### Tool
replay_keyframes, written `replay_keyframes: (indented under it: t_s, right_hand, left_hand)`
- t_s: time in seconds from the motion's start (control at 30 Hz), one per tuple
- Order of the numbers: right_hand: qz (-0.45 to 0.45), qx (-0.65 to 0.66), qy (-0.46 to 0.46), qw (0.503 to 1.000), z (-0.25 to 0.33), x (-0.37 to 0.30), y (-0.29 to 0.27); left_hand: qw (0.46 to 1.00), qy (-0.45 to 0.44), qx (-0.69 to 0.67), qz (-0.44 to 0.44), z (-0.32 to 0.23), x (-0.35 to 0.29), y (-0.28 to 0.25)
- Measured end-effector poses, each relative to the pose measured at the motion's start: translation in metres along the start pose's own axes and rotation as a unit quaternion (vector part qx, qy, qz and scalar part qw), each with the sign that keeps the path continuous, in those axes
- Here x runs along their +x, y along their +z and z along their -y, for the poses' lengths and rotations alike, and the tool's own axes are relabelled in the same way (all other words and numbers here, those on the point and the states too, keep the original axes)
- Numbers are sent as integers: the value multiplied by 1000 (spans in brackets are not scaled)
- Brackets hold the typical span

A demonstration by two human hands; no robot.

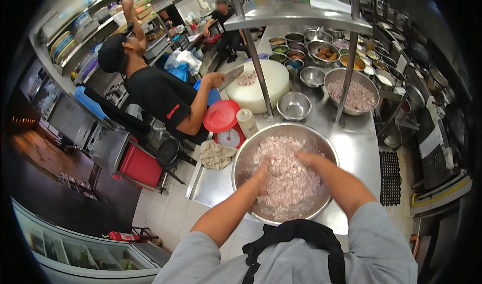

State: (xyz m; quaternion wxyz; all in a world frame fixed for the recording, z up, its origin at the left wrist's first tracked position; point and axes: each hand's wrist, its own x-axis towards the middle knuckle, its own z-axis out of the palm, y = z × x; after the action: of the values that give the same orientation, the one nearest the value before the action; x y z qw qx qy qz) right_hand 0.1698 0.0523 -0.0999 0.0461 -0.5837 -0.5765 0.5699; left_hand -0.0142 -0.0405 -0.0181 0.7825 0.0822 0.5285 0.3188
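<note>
Head view: what is entered for your hands?

"Item, my bare left hand (261,177), at the left flank of the heap. Item, my bare right hand (310,161), at its upper right. Apart, palms turned roughly inward; blurred, so I cannot tell whether the fingers are clamped on any of it."

And the heap?

"Item, one loose mound of pale pink, finely chopped food (287,196), moist-looking and flaky, in a large, round, shiny steel bowl (244,164). Bowl set squarely in front of me, I judge so both arms reach in evenly; hands probably spread to take the mound from two sides."

What stands around it?

"On the smooth, grey steel surface (362,166): one crumpled, beige fabric cloth (217,154); one scale with a round red top (222,114) and white dial; one cloudy, cylindrical plastic bottle (247,123), upright; one small, round, bare steel bowl (294,107) just beyond mine, likely kept there for easy reach."

Farther off?

"One wide steel bowl (360,112) of similar pink bits; one thick, round, white block (277,87), where a co-worker's hand (215,80) holds a broad, flat, metal knife (232,77)."
</note>
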Motion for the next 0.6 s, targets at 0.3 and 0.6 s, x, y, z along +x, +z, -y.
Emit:
replay_keyframes:
  t_s: [0.3,0.6]
  right_hand:
    - [229,270,-121,927,-54,19,10]
    - [-102,-278,-448,843,25,-47,-17]
  left_hand:
    - [996,10,-47,74,53,112,-32]
    - [744,357,541,-164,6,1,5]
